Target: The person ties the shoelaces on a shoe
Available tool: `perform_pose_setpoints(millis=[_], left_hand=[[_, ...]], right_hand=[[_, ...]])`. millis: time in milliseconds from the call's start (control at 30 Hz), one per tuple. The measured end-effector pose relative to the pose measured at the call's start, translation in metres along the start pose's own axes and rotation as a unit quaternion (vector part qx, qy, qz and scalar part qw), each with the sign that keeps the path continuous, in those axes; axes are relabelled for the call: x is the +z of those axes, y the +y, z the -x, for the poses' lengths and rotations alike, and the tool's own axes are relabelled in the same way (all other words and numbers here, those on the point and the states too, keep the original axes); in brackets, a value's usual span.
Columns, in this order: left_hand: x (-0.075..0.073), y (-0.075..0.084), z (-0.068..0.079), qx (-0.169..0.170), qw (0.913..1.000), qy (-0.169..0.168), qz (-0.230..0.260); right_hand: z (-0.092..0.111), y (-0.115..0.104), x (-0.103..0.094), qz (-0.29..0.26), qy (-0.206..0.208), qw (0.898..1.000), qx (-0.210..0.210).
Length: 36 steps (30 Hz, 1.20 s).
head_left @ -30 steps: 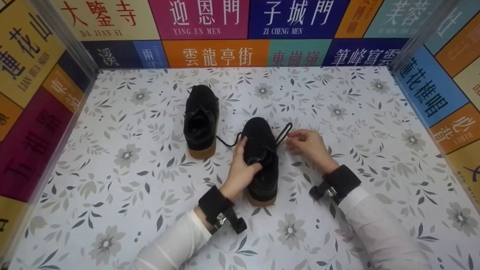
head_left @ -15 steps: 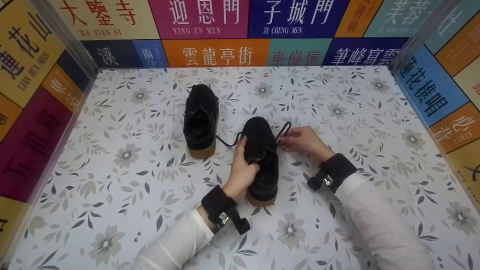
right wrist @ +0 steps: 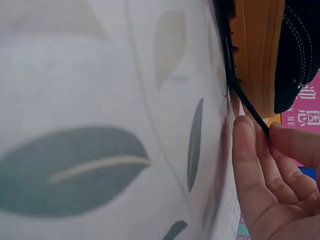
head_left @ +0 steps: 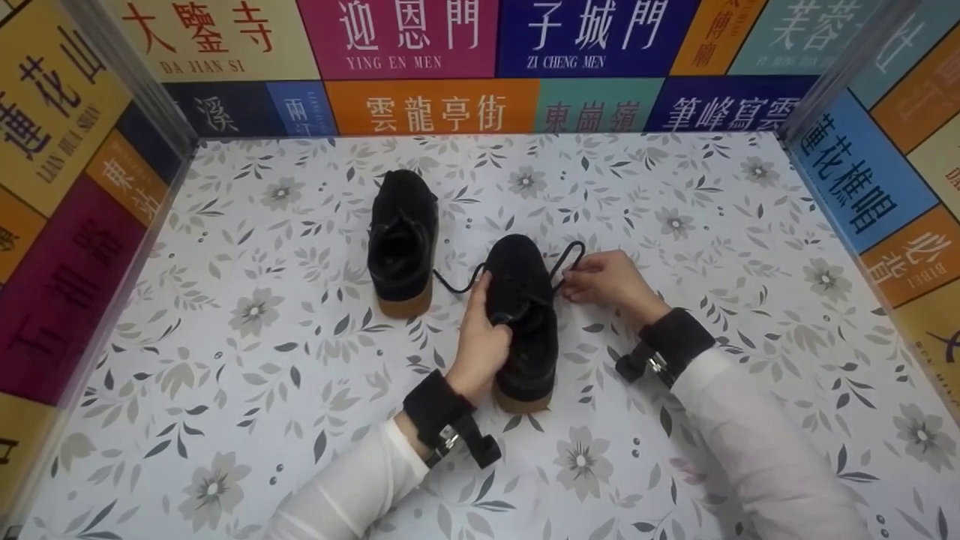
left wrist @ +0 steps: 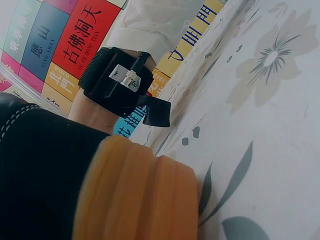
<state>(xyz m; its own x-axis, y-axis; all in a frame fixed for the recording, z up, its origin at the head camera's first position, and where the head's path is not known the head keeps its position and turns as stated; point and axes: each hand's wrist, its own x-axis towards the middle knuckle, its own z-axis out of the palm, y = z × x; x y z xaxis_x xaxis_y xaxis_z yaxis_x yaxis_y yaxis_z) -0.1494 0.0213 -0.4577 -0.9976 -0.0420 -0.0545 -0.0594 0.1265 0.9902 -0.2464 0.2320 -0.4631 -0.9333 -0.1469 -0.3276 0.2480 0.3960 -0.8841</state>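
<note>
A black lace-up sneaker [head_left: 516,262] with a tan sole stands at mid-table in the head view, toe pointing away. My left hand [head_left: 482,349] grips its left side, fingers along the upper and thumb over the collar. On the right, my right hand [head_left: 609,279] pinches the sneaker's black shoelace, and a loop of that lace rises above the fingertips. Close up in the right wrist view, the shoelace [right wrist: 253,112] runs from beside the sole to between thumb and fingers. The sneaker's heel sole [left wrist: 137,195] fills the lower left wrist view; the left fingers are out of that view.
A second black sneaker [head_left: 403,281] stands farther back to the left, toe also away. Another lace end [head_left: 459,289] lies between the two sneakers. The table [head_left: 262,390] has a floral cover, and panels with colourful lettering [head_left: 435,109] border its back and sides.
My right hand has moved slightly left and in to the lace, and now pinches it lower down. The loop has spread a little wider. My left hand stays on the sneaker, nearly still.
</note>
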Motion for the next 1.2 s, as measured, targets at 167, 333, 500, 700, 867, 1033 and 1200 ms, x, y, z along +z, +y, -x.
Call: perform_pose_setpoints(millis=[167, 333, 500, 700, 867, 1033, 1200], left_hand=[[-0.003, 0.003, -0.001, 0.002, 0.9999, 0.005, 0.014], [-0.003, 0.005, -0.001, -0.002, 0.9999, 0.003, 0.014], [-0.001, 0.004, 0.001, 0.012, 0.9999, 0.000, 0.002], [0.002, 0.001, 0.004, 0.004, 0.9999, -0.007, 0.012], [0.002, 0.002, 0.005, -0.011, 0.9999, -0.006, 0.003], [-0.003, 0.004, 0.004, -0.027, 0.9991, -0.031, 0.001], [-0.012, 0.013, 0.005, -0.041, 0.9969, -0.064, -0.019]], right_hand=[[0.004, 0.000, -0.010, 0.002, 0.005, 1.000, -0.018], [0.008, -0.003, -0.022, 0.033, 0.027, 0.997, -0.065], [0.013, -0.007, -0.033, 0.039, 0.047, 0.995, -0.077], [0.013, -0.006, -0.042, 0.050, 0.061, 0.994, -0.082], [0.010, 0.001, -0.046, 0.037, 0.061, 0.995, -0.067], [0.007, 0.009, -0.050, 0.022, 0.047, 0.997, -0.049], [0.010, 0.015, -0.055, 0.022, 0.027, 0.999, -0.028]])
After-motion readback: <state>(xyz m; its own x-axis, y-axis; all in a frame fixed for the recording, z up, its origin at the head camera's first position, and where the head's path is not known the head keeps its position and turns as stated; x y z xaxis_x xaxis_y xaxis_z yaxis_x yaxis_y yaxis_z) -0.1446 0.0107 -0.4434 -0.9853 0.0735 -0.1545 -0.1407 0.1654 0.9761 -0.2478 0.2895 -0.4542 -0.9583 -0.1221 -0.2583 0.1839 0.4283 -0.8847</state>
